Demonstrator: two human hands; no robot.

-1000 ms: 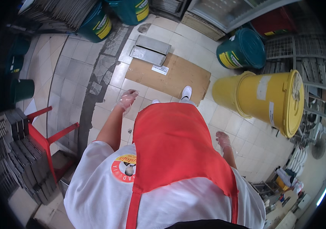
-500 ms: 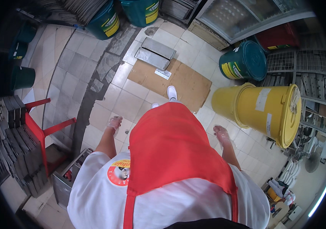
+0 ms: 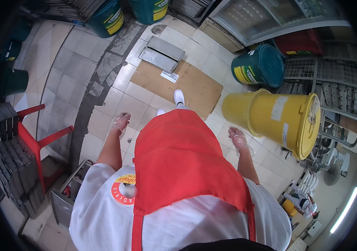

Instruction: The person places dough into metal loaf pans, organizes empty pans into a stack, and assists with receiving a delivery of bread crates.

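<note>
My left hand (image 3: 122,121), in a clear loose plastic glove, hangs beside my red apron (image 3: 178,159) with its fingers slightly bent and nothing in them. On the other side hangs my right hand (image 3: 238,138), gloved the same way, its fingers loosely curled and somewhat apart, also holding nothing. Neither hand touches anything. Nearest to the right hand are stacked yellow tubs (image 3: 285,121) with a lid. Ahead of my white shoe (image 3: 179,96), a flat cardboard sheet (image 3: 199,85) lies on the tiles, with metal pans (image 3: 161,54) at its far left edge.
Green lidded tubs (image 3: 266,67) stand right and far back. A glass-fronted cabinet (image 3: 270,19) is at the far right. To the left are a red chair or stool frame (image 3: 36,144) and stacked dark metal trays (image 3: 15,161). Another person (image 3: 306,205) is far off at right.
The surroundings have shifted slightly left and up in view. My left hand has swung a little forward, and my right hand also sits slightly higher. Both remain unoccupied.
</note>
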